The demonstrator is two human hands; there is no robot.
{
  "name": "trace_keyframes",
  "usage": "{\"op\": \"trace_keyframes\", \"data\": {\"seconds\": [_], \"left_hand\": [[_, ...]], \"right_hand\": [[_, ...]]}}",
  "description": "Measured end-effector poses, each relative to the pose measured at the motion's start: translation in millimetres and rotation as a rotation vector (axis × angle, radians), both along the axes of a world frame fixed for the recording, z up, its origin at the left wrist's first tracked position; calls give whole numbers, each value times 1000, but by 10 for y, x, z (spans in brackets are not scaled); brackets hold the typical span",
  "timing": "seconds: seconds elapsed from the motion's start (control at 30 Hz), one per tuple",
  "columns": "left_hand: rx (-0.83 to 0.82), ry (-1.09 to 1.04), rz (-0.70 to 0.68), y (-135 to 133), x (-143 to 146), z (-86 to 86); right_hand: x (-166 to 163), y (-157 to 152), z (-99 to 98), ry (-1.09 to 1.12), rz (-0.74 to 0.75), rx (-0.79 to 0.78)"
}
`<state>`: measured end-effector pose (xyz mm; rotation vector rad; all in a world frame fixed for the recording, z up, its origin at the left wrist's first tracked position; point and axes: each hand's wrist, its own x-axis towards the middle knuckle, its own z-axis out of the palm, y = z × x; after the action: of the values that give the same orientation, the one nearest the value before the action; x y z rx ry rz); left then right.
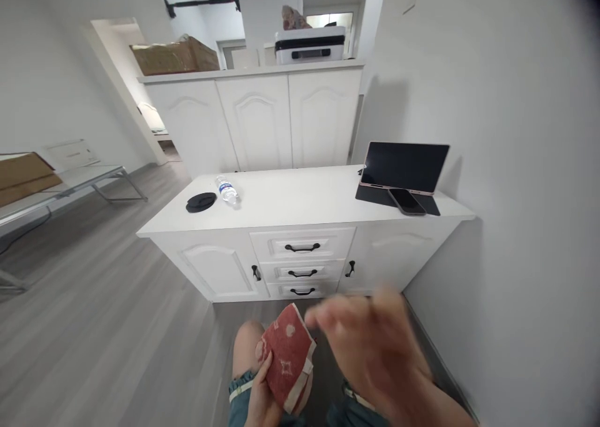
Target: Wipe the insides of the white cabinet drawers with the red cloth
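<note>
Left hand (265,397): thumb laid across a folded red cloth with cream motifs and a pale border (284,350), held beside a bare knee (248,338). Right hand (368,333): motion-blurred, raised, fingers extended. White rectangular worktop (290,195), left to right: flat black rounded object (201,202); clear plastic bottle with blue label (227,190), on its side; pink-edged dark-screened tablet (405,166), leaning back above a dark flat cover (372,195); black phone (406,202), lying on the cover.

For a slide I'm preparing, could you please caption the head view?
Left hand holding a red patterned cloth, with a blurred right hand beside it, before a low white cabinet.
</note>
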<state>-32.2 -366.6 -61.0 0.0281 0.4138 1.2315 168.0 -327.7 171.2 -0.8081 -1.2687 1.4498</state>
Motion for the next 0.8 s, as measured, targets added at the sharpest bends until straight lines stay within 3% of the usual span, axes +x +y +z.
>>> {"op": "trace_keyframes", "data": {"seconds": [0.07, 0.13, 0.2, 0.27, 0.3, 0.37, 0.63, 0.8], "left_hand": [[28, 1, 48, -3, -15, 35], [73, -9, 63, -10, -42, 76], [114, -36, 59, -24, -70, 105], [134, -66, 66, -41, -95, 114], [135, -74, 75, -48, -107, 111], [126, -76, 95, -59, -130, 89], [101, -89, 112, -111, -332, -77], [3, -4, 80, -254, -591, 45]], "right_hand": [[-224, 456, -227, 70, -68, 32], [-328, 905, -656, 1, -152, 35], [-301, 1275, -1208, -242, -243, 14], [-214, 1537, -1736, -600, -224, 13], [-179, 1631, -1953, -777, -167, 35], [-164, 1765, -2269, -872, -117, 37], [-433, 2089, -2817, -1092, 19, -23], [-454, 2274, -3068, -1148, 46, -27]]}}
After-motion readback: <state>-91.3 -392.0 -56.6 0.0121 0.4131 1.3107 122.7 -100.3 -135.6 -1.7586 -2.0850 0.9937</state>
